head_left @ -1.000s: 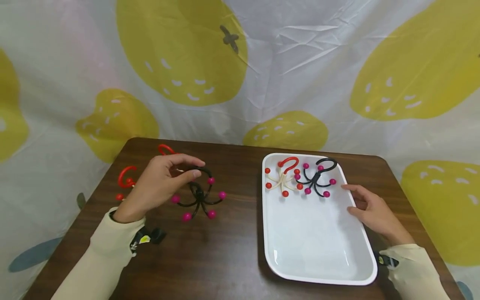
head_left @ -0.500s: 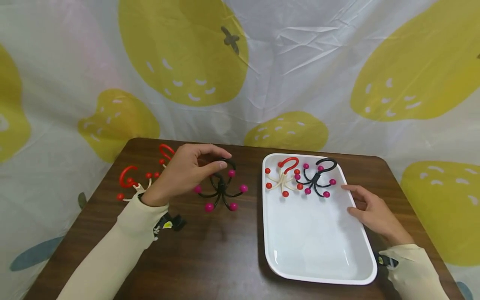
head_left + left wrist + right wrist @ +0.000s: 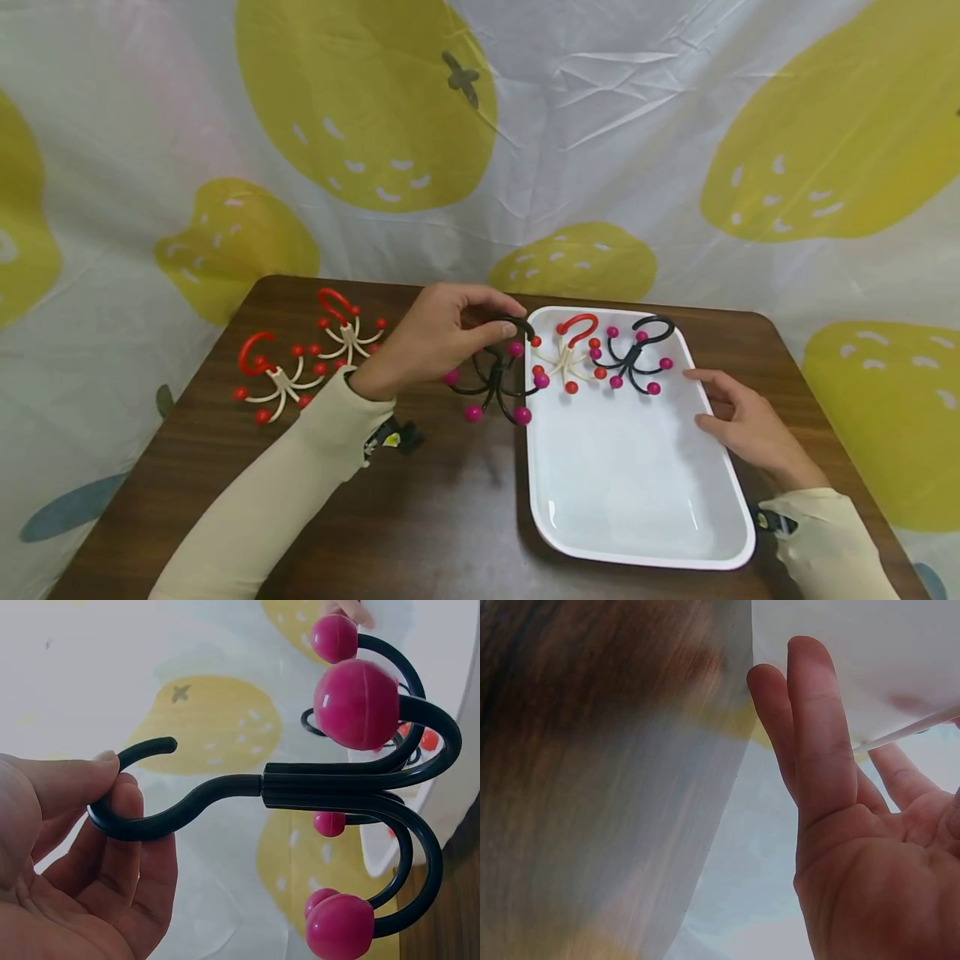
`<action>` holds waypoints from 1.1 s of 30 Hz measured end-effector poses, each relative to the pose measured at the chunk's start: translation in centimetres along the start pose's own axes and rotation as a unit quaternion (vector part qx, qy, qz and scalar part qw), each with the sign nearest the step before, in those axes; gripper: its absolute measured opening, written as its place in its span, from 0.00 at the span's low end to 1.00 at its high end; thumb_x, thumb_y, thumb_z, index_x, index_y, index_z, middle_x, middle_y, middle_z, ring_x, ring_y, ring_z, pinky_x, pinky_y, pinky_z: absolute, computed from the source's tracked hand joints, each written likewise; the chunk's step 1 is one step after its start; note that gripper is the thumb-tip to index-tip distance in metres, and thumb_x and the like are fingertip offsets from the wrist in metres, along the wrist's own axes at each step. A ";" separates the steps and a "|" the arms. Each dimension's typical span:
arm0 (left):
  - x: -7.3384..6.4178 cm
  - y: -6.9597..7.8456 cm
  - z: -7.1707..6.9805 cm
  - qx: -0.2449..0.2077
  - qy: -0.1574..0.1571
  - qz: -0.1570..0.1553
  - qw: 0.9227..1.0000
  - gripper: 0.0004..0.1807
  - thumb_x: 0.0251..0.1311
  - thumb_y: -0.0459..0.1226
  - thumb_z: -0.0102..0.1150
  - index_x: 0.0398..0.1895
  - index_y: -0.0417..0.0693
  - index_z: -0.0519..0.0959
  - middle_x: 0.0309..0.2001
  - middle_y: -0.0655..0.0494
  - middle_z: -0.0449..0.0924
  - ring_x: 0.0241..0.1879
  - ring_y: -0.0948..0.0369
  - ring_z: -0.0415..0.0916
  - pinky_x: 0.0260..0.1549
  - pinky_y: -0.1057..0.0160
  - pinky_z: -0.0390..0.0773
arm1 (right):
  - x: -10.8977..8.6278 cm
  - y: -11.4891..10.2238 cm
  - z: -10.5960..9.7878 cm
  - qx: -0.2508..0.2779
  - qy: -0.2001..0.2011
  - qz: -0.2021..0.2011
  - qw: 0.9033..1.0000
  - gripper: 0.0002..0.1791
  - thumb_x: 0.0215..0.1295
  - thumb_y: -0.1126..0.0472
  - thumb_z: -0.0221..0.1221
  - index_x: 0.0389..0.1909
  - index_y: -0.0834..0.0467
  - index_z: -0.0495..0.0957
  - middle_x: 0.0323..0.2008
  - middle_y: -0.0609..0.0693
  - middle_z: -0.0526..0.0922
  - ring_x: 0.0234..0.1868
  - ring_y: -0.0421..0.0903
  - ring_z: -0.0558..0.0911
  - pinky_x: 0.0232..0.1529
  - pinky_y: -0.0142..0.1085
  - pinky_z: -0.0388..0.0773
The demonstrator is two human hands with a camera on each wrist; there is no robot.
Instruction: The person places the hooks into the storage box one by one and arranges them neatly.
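Observation:
My left hand (image 3: 438,340) pinches the top hook of a black claw-hook hanger (image 3: 495,379) with magenta ball tips. The hanger's curved arms hang below, overlapping the left rim of the white tray (image 3: 615,475) in the head view. Up close in the left wrist view, thumb and fingers curl around the bend of the hook. My right hand (image 3: 757,429) rests at the tray's right rim, and its fairly straight fingers (image 3: 821,727) lie along the tray's side in the right wrist view. Inside the tray's far end lie a cream-and-red hanger (image 3: 566,360) and another black hanger (image 3: 632,358).
Two more cream hangers with red hooks and balls, one nearer (image 3: 281,382) and one farther (image 3: 347,336), sit on the left of the brown wooden table (image 3: 450,533). A curtain (image 3: 540,167) with yellow fruit prints hangs behind the table.
My left hand has carried the black hanger rightward from the left part of the table to the tray's left rim, uncovering the two cream hangers. The right hand and tray stay put.

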State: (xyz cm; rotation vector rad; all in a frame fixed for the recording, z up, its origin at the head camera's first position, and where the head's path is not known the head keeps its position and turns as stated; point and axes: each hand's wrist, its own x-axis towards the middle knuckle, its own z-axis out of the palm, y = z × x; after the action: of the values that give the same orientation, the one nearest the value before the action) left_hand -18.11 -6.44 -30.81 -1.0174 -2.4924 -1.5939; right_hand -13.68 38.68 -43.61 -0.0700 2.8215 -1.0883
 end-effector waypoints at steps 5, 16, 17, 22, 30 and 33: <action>1.0 0.0 1.6 -0.017 -0.011 0.011 1.000 0.09 0.67 0.34 0.71 0.49 0.48 0.90 0.48 0.59 0.91 0.44 0.63 0.88 0.45 0.65 0.86 | 0.0 0.0 0.0 -0.001 0.000 0.002 1.000 0.36 0.72 0.65 0.63 0.79 0.58 0.64 0.67 0.74 0.74 0.60 0.73 0.82 0.48 0.55 0.89; 2.7 0.3 4.5 -0.045 -0.028 0.026 0.998 0.09 0.68 0.36 0.71 0.49 0.48 0.90 0.46 0.58 0.92 0.42 0.68 0.86 0.46 0.67 0.85 | 0.0 0.2 0.0 0.006 0.000 -0.006 1.000 0.36 0.72 0.66 0.62 0.79 0.58 0.63 0.67 0.73 0.73 0.59 0.71 0.83 0.45 0.50 0.90; 2.9 0.3 4.8 -0.051 -0.031 0.027 0.998 0.09 0.68 0.36 0.70 0.49 0.48 0.90 0.45 0.58 0.92 0.41 0.67 0.86 0.45 0.67 0.85 | 0.0 0.3 0.0 0.006 0.000 -0.007 1.000 0.36 0.72 0.66 0.62 0.79 0.58 0.63 0.67 0.73 0.73 0.59 0.71 0.83 0.45 0.50 0.90; 3.7 0.3 6.1 -0.067 -0.036 0.027 0.997 0.09 0.68 0.37 0.70 0.50 0.50 0.90 0.46 0.58 0.92 0.39 0.67 0.86 0.44 0.66 0.85 | 0.1 0.3 0.1 0.007 -0.002 -0.003 1.000 0.36 0.72 0.66 0.62 0.79 0.58 0.63 0.68 0.74 0.72 0.60 0.72 0.82 0.45 0.52 0.90; 5.2 0.8 8.3 -0.076 -0.038 0.027 0.996 0.11 0.67 0.36 0.71 0.50 0.48 0.90 0.46 0.57 0.92 0.39 0.67 0.85 0.42 0.65 0.84 | 0.1 0.3 0.1 0.018 -0.007 0.010 1.000 0.37 0.73 0.65 0.62 0.80 0.57 0.61 0.69 0.74 0.70 0.60 0.74 0.81 0.45 0.54 0.90; 5.7 0.9 9.2 -0.077 -0.045 0.021 0.996 0.11 0.67 0.37 0.72 0.50 0.48 0.90 0.47 0.58 0.92 0.38 0.69 0.85 0.40 0.68 0.84 | 0.0 0.3 0.1 0.021 -0.008 0.013 1.000 0.38 0.73 0.64 0.62 0.80 0.57 0.61 0.70 0.74 0.70 0.61 0.74 0.81 0.45 0.54 0.90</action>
State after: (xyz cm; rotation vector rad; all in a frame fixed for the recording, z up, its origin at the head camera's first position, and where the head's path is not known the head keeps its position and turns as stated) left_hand -19.19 4.20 -32.59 -1.1746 -2.4171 -1.7892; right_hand -13.69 38.83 -43.94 -0.0392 2.7753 -1.1358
